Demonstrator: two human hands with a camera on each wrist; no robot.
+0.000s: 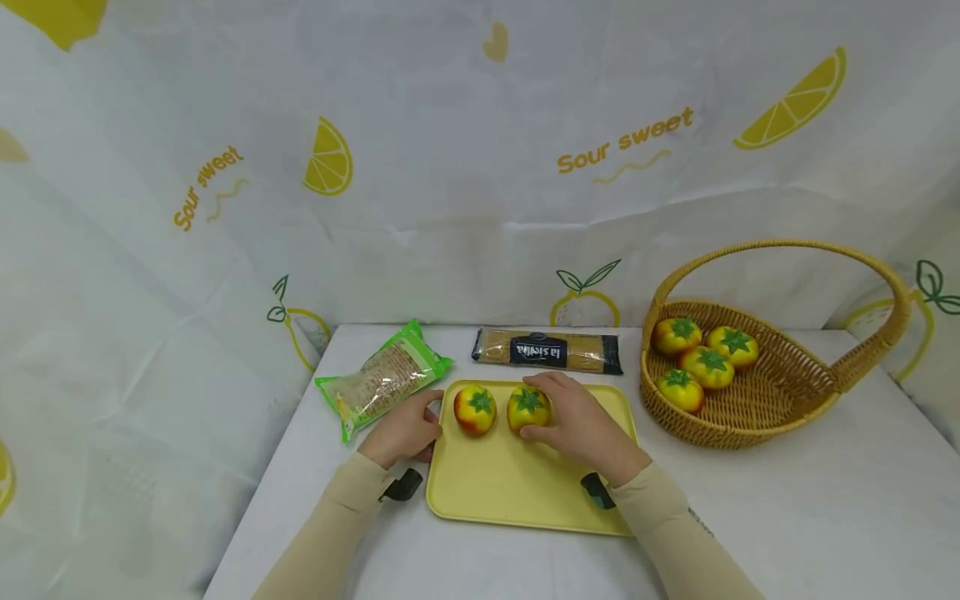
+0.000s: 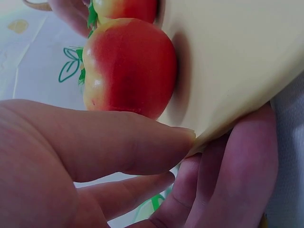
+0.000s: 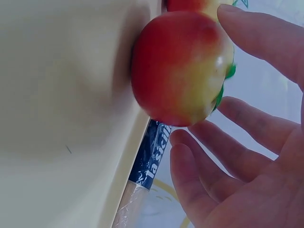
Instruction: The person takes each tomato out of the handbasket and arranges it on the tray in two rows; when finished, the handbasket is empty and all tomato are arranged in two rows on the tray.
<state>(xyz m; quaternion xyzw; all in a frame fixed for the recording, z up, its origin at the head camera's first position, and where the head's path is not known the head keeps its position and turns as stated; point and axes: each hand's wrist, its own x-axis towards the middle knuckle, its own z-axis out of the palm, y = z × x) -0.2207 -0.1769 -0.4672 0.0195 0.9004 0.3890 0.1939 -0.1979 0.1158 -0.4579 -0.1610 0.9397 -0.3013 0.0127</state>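
A yellow tray [image 1: 525, 492] lies on the table with two red-and-yellow tomatoes near its far edge, a left tomato [image 1: 475, 409] and a right tomato [image 1: 528, 408]. My left hand [image 1: 408, 427] pinches the tray's left rim; in the left wrist view its thumb [image 2: 156, 145] is on top and fingers [image 2: 251, 156] go underneath. Around the right tomato is my right hand [image 1: 579, 423], thumb on the near side and fingers on the far side. The right wrist view shows these fingers [image 3: 237, 152] spread loosely beside the tomato [image 3: 178, 71]; firm contact is not visible.
A wicker basket [image 1: 780, 425] with a tall handle stands to the right, holding several tomatoes [image 1: 707, 367]. Behind the tray lies a pasta packet [image 1: 547, 350]. A green-edged bag [image 1: 382, 379] is left of it. A printed cloth [image 1: 450, 192] hangs behind the table.
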